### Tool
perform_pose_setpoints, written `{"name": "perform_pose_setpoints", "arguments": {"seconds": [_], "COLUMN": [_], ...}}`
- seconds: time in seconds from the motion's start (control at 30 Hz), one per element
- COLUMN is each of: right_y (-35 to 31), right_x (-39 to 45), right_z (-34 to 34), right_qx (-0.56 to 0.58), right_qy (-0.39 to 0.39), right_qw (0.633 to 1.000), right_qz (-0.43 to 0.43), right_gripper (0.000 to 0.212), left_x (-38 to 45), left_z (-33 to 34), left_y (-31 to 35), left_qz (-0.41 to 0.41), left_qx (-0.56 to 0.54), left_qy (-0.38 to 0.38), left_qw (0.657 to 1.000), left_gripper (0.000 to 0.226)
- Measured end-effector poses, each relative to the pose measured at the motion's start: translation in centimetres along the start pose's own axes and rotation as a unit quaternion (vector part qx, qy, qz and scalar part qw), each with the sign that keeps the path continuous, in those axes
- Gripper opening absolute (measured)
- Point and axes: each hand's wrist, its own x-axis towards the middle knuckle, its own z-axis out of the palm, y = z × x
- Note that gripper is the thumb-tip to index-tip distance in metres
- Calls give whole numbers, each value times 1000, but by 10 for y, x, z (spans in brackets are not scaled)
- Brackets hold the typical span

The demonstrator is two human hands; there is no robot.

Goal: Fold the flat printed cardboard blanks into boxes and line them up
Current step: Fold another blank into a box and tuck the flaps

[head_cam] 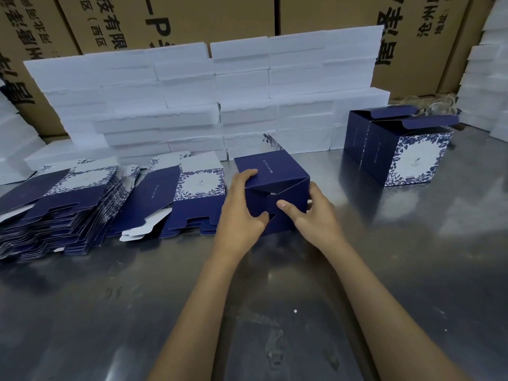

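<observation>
Two bare forearms reach out over the scuffed, shiny grey metal worktop (pixel 275 312) toward a navy blue printed cardboard box (pixel 277 188) lying on its side near the middle, its flapped end turned toward the person. The left hand (pixel 242 210) grips the box's left edge, fingers curled over the top corner and thumb pressed on a folded flap. The right hand (pixel 310 213) holds the right side, thumb pushing on the flap at the centre of that end. To the left, touching the worktop, lies a slumped stack of flat navy and white floral cardboard blanks (pixel 68 204), with a smaller overlapping pile of the same blanks (pixel 189 196) just beside the left hand. Further right, well apart, two finished navy boxes with floral white fronts (pixel 395 149) stand upright side by side, top flaps raised. Behind everything rises a wall of stacked white foam blocks (pixel 206 100), and beyond it brown printed corrugated cartons (pixel 214 15)
</observation>
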Motion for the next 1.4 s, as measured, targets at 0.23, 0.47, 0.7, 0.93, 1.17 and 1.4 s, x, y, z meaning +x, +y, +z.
{"name": "perform_pose_setpoints", "arguments": {"seconds": [0.23,0.47,0.7,0.93,1.17,1.4], "right_y": [-3,-8,-11,-26,-29,-29], "right_x": [-6,-7,-6,-6,-1,3], "right_z": [7,11,1,-20,-27,-35], "right_qx": [-38,-44,23,139,213,200], "right_qy": [54,78,-15,-19,61,113], "right_qw": [998,996,999,980,969,971], "right_qz": [-18,-25,34,139,111,70], "right_gripper": [43,41,44,62,14,32], "left_x": [-1,2,0,7,2,0], "left_z": [1,1,2,0,-4,-11], "left_y": [0,-3,2,-6,5,26], "left_qz": [-9,-6,-35,-231,-204,-33], "left_qx": [-3,-2,-132,-263,-331,-230], "left_qy": [-7,-2,-25,38,-32,49], "left_qw": [1000,1000,990,936,921,971], "left_gripper": [82,82,79,76,143,93]}}
